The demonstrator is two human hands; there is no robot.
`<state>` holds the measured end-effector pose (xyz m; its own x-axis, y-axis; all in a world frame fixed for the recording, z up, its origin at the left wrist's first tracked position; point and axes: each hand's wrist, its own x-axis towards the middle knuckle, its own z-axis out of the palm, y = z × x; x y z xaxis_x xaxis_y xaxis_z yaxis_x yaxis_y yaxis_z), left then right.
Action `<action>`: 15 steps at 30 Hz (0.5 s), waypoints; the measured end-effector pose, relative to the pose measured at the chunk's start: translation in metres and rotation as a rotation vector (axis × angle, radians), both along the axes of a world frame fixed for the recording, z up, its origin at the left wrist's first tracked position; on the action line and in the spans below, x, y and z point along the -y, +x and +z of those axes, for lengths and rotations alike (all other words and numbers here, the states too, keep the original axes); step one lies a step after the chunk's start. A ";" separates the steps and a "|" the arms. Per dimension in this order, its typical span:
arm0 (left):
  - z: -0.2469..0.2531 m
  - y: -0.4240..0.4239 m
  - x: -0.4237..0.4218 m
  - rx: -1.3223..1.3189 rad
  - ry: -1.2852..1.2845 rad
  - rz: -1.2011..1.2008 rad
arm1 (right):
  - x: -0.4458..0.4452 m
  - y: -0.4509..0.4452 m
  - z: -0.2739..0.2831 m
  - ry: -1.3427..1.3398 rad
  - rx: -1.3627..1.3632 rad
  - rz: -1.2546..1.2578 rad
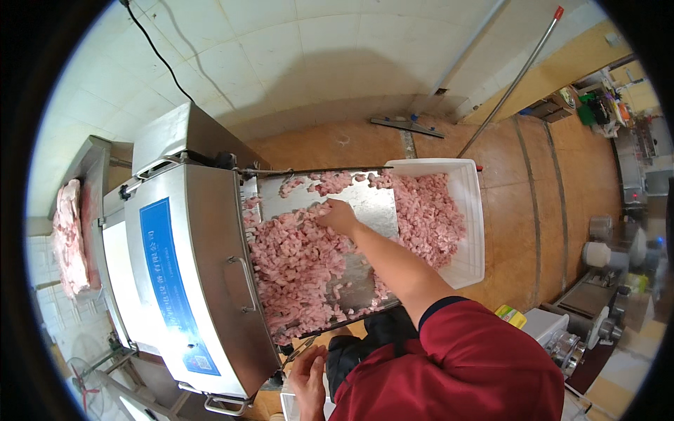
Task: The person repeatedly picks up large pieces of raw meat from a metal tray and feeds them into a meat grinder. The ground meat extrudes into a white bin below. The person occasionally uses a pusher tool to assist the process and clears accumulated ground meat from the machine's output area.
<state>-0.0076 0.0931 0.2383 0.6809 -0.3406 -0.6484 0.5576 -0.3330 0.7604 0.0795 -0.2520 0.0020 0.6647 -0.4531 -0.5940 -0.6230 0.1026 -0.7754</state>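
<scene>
Diced raw meat (300, 263), pink and pale, lies heaped on a stainless-steel discharge tray (368, 205) in front of a meat-cutting machine (174, 263). My right hand (337, 217) reaches across the tray and touches the far edge of the heap; its fingertips are partly hidden by the pieces. Below the tray's near edge is my left hand (308, 381), loosely curled with nothing seen in it, beside a thin metal rod (303, 347). Past the tray's right end stands a white plastic tub (471, 226) holding more diced meat (432, 221).
A large slab of raw meat (71, 239) sits at the machine's far left. A floor squeegee (408, 127) and a pole with a red tip (511, 81) are near the tiled wall (326, 31). A black cable (158, 50) hangs behind the machine. Metal equipment (566, 342) stands at right.
</scene>
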 end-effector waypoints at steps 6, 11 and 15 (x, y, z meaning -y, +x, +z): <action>0.015 0.021 0.017 0.195 -0.023 -0.115 | -0.020 -0.038 0.071 0.757 0.275 -0.192; 0.076 0.081 0.059 0.845 0.028 -0.332 | -0.083 -0.023 0.216 1.088 0.641 0.080; 0.125 0.132 0.056 1.258 0.078 -0.092 | -0.177 0.017 0.340 1.029 0.834 0.227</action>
<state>0.1241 0.0375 0.3634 0.8157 -0.4093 0.4087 -0.5630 -0.3998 0.7233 0.0968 -0.0752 0.3424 0.9927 0.1191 0.0204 -0.0871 0.8221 -0.5626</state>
